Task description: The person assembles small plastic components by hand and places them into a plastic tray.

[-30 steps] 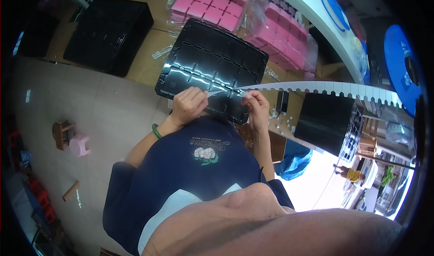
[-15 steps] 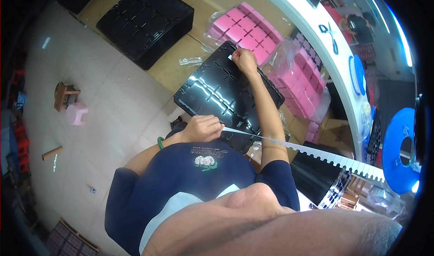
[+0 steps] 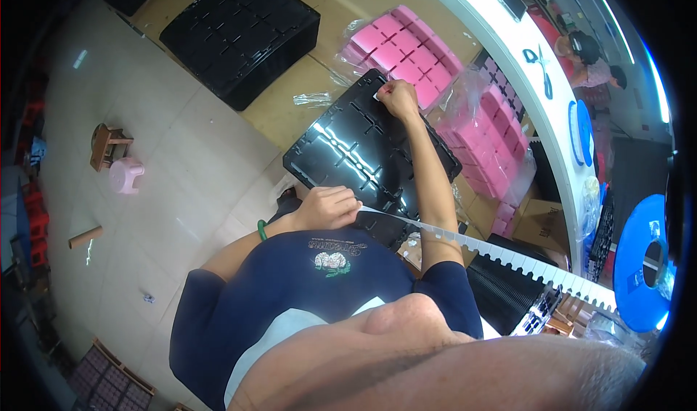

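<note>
In front of me lies a black plastic tray (image 3: 327,136) with a glossy surface and slots, tilted on other things. At its far corner my right hand (image 3: 400,100) is closed, fingertips pressing a small white label (image 3: 378,95) against the tray. Near my chest, my left hand (image 3: 329,207) is closed around the end of a white label strip (image 3: 523,264). That strip, notched along one edge, runs under my chin, across my right forearm, to a blue reel (image 3: 630,266) at the right. A green bangle (image 3: 262,230) circles my left wrist.
Black trays (image 3: 243,37) are stacked at the far left on brown cardboard. Pink slotted trays (image 3: 399,51) in clear plastic stand beyond my right hand. Scissors (image 3: 544,73) lie on the curved white table (image 3: 555,117). A pink stool (image 3: 127,175) stands on the floor.
The whole view has shifted slightly, with the surroundings moving a little right and down. Both hands keep their places on the tray corner and the strip.
</note>
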The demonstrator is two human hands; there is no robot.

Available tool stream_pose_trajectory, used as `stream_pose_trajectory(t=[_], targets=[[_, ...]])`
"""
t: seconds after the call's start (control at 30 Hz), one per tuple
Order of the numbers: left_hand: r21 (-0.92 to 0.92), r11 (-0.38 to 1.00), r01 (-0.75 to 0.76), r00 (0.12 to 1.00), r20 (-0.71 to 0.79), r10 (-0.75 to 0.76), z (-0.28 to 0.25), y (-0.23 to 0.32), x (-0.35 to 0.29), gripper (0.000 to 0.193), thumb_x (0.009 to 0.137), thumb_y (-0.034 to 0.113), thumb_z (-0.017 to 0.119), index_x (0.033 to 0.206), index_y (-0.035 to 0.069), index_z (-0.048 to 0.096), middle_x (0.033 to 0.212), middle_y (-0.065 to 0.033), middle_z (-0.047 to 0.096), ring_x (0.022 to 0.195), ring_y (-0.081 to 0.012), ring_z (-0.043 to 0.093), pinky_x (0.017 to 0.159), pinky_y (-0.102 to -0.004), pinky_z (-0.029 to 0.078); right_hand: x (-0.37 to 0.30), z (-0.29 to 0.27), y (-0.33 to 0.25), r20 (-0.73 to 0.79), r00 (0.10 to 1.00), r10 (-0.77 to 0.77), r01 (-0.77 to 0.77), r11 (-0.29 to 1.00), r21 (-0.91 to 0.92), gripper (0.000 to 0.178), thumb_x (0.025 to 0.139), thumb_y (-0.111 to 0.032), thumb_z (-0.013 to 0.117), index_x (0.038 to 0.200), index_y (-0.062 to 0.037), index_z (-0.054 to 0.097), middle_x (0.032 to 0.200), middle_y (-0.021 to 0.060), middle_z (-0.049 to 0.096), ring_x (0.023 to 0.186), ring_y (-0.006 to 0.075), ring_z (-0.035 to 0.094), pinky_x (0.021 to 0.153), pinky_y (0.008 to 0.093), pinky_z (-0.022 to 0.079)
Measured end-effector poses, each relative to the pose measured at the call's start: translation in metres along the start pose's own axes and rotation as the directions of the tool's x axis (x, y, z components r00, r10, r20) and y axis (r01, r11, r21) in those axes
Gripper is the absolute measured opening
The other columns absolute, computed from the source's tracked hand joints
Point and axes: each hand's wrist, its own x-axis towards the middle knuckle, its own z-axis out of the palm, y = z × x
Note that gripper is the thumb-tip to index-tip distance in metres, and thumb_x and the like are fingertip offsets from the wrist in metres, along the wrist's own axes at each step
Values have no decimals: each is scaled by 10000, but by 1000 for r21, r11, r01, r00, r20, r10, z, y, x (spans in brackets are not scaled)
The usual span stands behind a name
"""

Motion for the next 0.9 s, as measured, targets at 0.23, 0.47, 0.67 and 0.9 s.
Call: stream_pose_trajectory(t=[0.23, 0.47, 0.67, 0.9], targets=[[-22, 1000, -14, 999, 36, 15, 0, 1, -1, 155, 758, 46, 694, 709, 62, 548, 654, -44, 519, 584, -205, 566, 518, -321, 467, -48, -14, 13, -221, 959, 177, -76, 913, 401, 177, 775, -175, 722, 865, -24, 739, 700, 24, 673, 650, 83, 592, 610, 251, 467], [-244, 967, 75, 978, 205, -24, 23, -5, 26, 140, 803, 62, 703, 938, 37, 676, 768, -77, 645, 618, -219, 630, 544, -312, 500, -226, -43, 70, -212, 849, 484, -140, 593, 793, 97, 899, -91, 644, 943, -5, 631, 781, 64, 666, 659, 75, 592, 597, 192, 453], [-532, 752, 389, 641, 742, 193, 66, 24, 53, 785, 931, 359, 623, 1524, 44, 217, 1346, -219, 545, 1044, -277, 664, 886, -369, 526, -467, -17, 167, -765, 572, 297, -731, 608, -310, 208, 827, -162, 657, 939, -7, 741, 928, 153, 726, 838, 310, 688, 759, 372, 526], [-388, 796, 465, 406, 892, 198, 77, 20, 71, 611, 952, 338, 593, 1449, 43, 398, 1240, -178, 630, 944, -259, 681, 823, -352, 532, -471, -39, 54, -60, 397, 916, -879, 398, 263, 220, 870, -208, 639, 951, -32, 744, 847, 91, 723, 801, 178, 685, 746, 297, 516]])
